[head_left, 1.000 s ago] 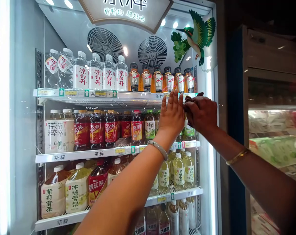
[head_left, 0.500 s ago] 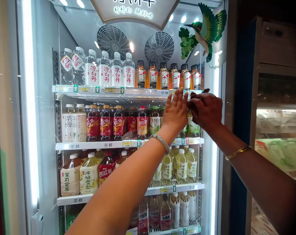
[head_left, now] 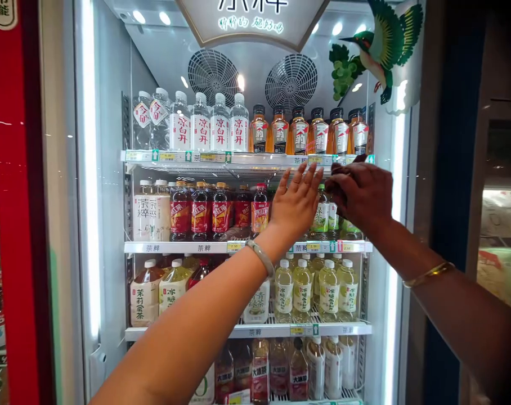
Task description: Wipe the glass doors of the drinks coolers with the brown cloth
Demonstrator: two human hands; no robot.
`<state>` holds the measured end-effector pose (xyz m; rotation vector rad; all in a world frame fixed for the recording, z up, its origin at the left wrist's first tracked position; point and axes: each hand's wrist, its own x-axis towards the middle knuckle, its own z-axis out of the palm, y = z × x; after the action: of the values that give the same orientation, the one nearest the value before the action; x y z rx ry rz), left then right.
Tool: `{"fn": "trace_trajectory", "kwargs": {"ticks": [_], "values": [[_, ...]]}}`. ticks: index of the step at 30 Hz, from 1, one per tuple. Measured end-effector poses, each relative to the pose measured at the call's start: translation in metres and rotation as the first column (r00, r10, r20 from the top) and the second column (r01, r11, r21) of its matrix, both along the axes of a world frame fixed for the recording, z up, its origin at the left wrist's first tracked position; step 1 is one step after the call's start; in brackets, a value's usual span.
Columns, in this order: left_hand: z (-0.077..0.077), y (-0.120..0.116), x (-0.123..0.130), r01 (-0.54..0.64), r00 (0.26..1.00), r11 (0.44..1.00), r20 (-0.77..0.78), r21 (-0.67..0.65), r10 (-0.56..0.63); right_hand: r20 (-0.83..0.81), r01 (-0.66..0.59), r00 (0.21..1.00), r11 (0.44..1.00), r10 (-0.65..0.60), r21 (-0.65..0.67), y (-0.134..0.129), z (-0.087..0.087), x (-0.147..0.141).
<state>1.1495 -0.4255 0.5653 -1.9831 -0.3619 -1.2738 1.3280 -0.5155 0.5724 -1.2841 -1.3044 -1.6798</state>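
My left hand [head_left: 296, 198], with a pale bangle at the wrist, lies with stretched fingers against or just before the glass front of a lit drinks cooler. It covers part of the second shelf [head_left: 188, 247]. Close to its right, my right hand [head_left: 363, 194] is closed, its fingers curled around something dark that I cannot make out. A gold bangle circles that wrist. Behind the hands stand green-capped tea bottles [head_left: 322, 214]. Just above them, amber bottles with black caps [head_left: 300, 132] line the top shelf [head_left: 264, 160].
Clear water bottles [head_left: 200, 126] and red-labelled tea bottles [head_left: 200, 214] fill the left of the upper shelves. Pale yellow bottles [head_left: 329, 287] stand lower down. A bird sticker [head_left: 377, 53] is at upper right. A red cooler frame [head_left: 19, 202] edges the left; another case stands at right.
The view has turned left, so the cooler sits further right in the picture. Against the shelves, my left hand has shifted left, and the right one slightly left; the gap between them is wider.
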Motion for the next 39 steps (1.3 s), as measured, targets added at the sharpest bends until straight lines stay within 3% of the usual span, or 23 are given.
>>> {"fn": "trace_trajectory", "kwargs": {"ticks": [2, 5, 8, 11, 14, 17, 20, 23, 25, 27, 30, 33, 35, 39], "values": [[-0.002, 0.003, -0.011, 0.004, 0.999, 1.0, 0.041, -0.028, -0.003, -0.09, -0.01, 0.996, 0.993, 0.02, 0.119, 0.003, -0.005, -0.004], [-0.009, 0.004, -0.021, 0.002, 0.995, 0.997, 0.095, -0.072, 0.005, -0.188, 0.007, 0.981, 0.97, 0.04, 0.241, 0.014, -0.036, -0.033], [-0.016, 0.005, -0.029, -0.009, 0.996, 0.997, 0.083, -0.081, 0.015, -0.066, -0.04, 0.997, 0.993, 0.047, 0.112, 0.025, -0.05, -0.061], [-0.017, 0.01, -0.042, -0.023, 0.995, 0.997, 0.09, -0.072, 0.03, 0.0, -0.036, 0.999, 0.999, 0.036, 0.023, 0.029, -0.027, -0.065], [-0.017, 0.021, -0.058, -0.021, 0.985, 0.997, 0.169, -0.074, 0.033, -0.066, -0.011, 0.998, 0.999, 0.014, 0.043, 0.028, -0.007, -0.06], [-0.019, 0.031, -0.072, -0.025, 0.972, 0.996, 0.229, -0.086, 0.044, -0.152, -0.004, 0.988, 0.982, 0.033, 0.189, 0.032, -0.018, -0.076], [-0.022, 0.035, -0.082, -0.03, 0.975, 0.995, 0.217, -0.094, 0.05, 0.029, -0.062, 0.998, 0.969, 0.057, 0.238, 0.045, -0.032, -0.106], [-0.023, 0.034, -0.09, -0.007, 0.982, 0.995, 0.185, -0.096, 0.025, 0.261, -0.099, 0.964, 0.979, 0.05, 0.178, 0.056, -0.019, -0.118], [-0.022, 0.033, -0.096, 0.008, 0.986, 0.996, 0.165, -0.094, 0.008, 0.274, -0.091, 0.961, 0.984, 0.046, 0.153, 0.056, -0.004, -0.11], [-0.022, 0.034, -0.101, 0.024, 0.987, 0.995, 0.159, -0.096, -0.008, 0.203, -0.076, 0.978, 0.984, 0.043, 0.161, 0.053, 0.001, -0.101], [-0.025, 0.036, -0.107, 0.048, 0.978, 0.992, 0.207, -0.117, -0.023, 0.068, -0.053, 0.997, 0.975, 0.04, 0.215, 0.05, -0.02, -0.104], [-0.027, 0.038, -0.11, 0.059, 0.967, 0.988, 0.254, -0.143, -0.021, 0.091, -0.065, 0.995, 0.974, 0.046, 0.217, 0.055, -0.04, -0.125], [-0.027, 0.038, -0.114, 0.063, 0.967, 0.987, 0.255, -0.151, -0.022, 0.182, -0.085, 0.982, 0.98, 0.052, 0.178, 0.061, -0.034, -0.134], [-0.023, 0.043, -0.124, 0.07, 0.959, 0.985, 0.283, -0.157, -0.023, 0.207, -0.056, 0.978, 0.99, 0.029, 0.126, 0.065, 0.003, -0.125]]}}
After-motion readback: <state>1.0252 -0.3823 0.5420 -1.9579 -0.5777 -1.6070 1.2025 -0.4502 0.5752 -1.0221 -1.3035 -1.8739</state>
